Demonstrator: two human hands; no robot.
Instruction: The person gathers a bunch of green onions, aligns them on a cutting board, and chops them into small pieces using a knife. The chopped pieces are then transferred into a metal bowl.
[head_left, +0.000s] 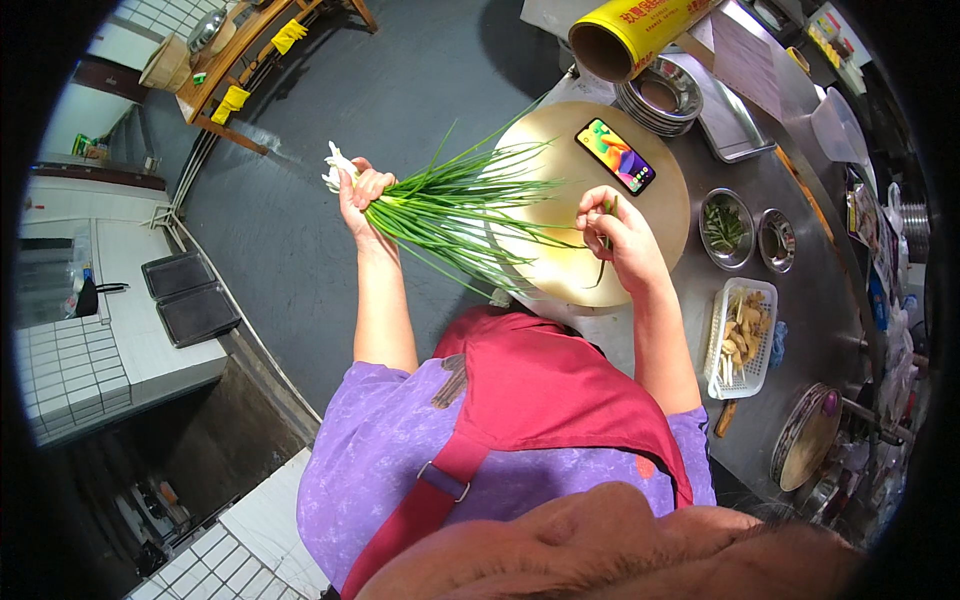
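My left hand (366, 189) is closed round a bunch of green onions (457, 202) near its white bulb ends. The long green leaves fan out to the right, over the edge of a round chopping board (660, 247). Above the board's near right part, my right hand (615, 229) pinches a few thin green leaf pieces (602, 266) between thumb and fingers, close to the tips of the bunch. A smartphone (615, 156) with its screen lit lies on the board, just beyond my right hand.
Right of the board, the steel counter (682, 300) holds a bowl of green leaves (724, 229), a smaller steel bowl (777, 240) and a white plastic basket of ginger (742, 337). Stacked steel bowls (660, 97) and a yellow roll of cling film (637, 34) are at the board's far side.
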